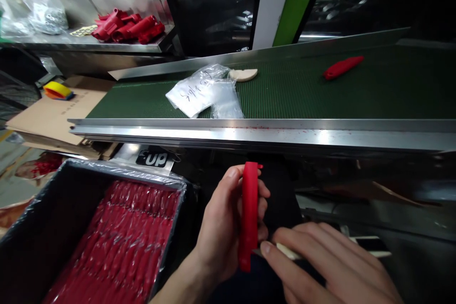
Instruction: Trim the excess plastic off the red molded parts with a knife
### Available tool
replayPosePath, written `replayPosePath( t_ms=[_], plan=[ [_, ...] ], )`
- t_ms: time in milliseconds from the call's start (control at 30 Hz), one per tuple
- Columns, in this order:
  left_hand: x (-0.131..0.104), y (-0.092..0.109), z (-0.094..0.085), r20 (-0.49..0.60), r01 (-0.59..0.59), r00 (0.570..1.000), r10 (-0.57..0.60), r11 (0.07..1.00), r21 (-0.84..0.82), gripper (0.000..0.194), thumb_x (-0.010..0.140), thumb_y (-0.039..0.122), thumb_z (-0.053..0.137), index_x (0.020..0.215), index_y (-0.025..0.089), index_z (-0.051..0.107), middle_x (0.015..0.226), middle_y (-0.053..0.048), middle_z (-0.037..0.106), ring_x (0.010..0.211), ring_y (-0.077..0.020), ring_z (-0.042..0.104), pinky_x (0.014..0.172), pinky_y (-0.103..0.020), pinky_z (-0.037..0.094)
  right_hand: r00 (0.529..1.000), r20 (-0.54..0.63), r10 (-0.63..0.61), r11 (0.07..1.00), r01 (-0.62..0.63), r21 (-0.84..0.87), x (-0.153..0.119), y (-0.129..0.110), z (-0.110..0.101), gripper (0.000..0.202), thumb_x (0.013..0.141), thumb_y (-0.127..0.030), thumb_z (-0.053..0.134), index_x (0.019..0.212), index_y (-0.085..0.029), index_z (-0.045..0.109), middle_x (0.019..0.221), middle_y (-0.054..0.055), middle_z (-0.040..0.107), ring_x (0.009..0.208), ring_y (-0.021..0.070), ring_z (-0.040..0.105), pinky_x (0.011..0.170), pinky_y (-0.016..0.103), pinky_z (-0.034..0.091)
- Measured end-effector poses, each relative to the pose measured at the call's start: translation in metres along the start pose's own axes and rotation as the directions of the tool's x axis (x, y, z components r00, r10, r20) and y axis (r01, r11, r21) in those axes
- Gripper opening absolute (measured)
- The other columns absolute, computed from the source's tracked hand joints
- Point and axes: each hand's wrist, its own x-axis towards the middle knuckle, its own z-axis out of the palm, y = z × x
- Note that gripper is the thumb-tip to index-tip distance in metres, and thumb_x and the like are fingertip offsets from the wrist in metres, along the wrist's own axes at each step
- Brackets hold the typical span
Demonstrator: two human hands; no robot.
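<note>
My left hand [221, 221] is closed around a long red plastic part [249, 213], which stands nearly upright in front of my body. A small red bit sticks out at its top. In my right hand [327, 261] is a knife [287, 251] with a pale handle, gripped between thumb and fingers. Its short blade reaches the lower right edge of the red part. Most of the knife's handle is hidden by my fingers, though a pale and black end shows past the hand.
A green conveyor belt [285, 97] with metal rails runs across, carrying another red part [342, 67], plastic bags [199, 92] and a beige half-round piece [244, 74]. At lower left stands a bin [64, 199] of bagged red parts. Red pieces [128, 26] lie on a metal shelf beyond flat cardboard [71, 109].
</note>
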Motion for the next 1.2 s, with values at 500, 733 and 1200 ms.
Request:
replayPosePath(
  t_ms=[500, 733, 1200],
  plan=[
    [-0.023, -0.01, -0.008, 0.061, -0.052, 0.998, 0.035, 0.951, 0.305, 0.031, 0.084, 0.031, 0.07, 0.106, 0.024, 0.049, 0.089, 0.003, 0.054, 0.048, -0.0009, 0.045, 0.043, -0.014, 0.04, 1.0, 0.004, -0.007, 0.999, 0.007, 0.035, 0.011, 0.037, -0.016, 0.038, 0.086, -0.001, 0.055, 0.121, -0.014, 0.064, 0.111, 0.01, 0.064, 0.103, 0.0204, 0.059, 0.085, 0.035, 0.047],
    [-0.032, -0.009, -0.002, 0.013, -0.021, 1.0, 0.018, 0.949, 0.315, 0.039, 0.079, 0.037, 0.076, 0.105, 0.023, 0.05, 0.089, 0.002, 0.055, 0.049, -0.0009, 0.046, 0.046, -0.015, 0.042, 0.999, 0.022, -0.035, 0.999, 0.035, 0.024, 0.014, 0.033, -0.012, 0.037, 0.088, -0.002, 0.052, 0.121, -0.013, 0.064, 0.112, 0.011, 0.064, 0.103, 0.0216, 0.057, 0.083, 0.037, 0.046],
    [-0.031, -0.012, -0.002, -0.014, -0.008, 1.0, 0.013, 0.947, 0.321, 0.042, 0.077, 0.04, 0.077, 0.105, 0.024, 0.05, 0.088, 0.002, 0.055, 0.049, -0.0014, 0.045, 0.045, -0.015, 0.041, 1.0, -0.01, -0.024, 0.999, 0.025, 0.032, 0.009, 0.034, -0.012, 0.036, 0.087, 0.0, 0.055, 0.119, -0.012, 0.066, 0.111, 0.012, 0.064, 0.102, 0.022, 0.057, 0.081, 0.037, 0.046]
  ],
)
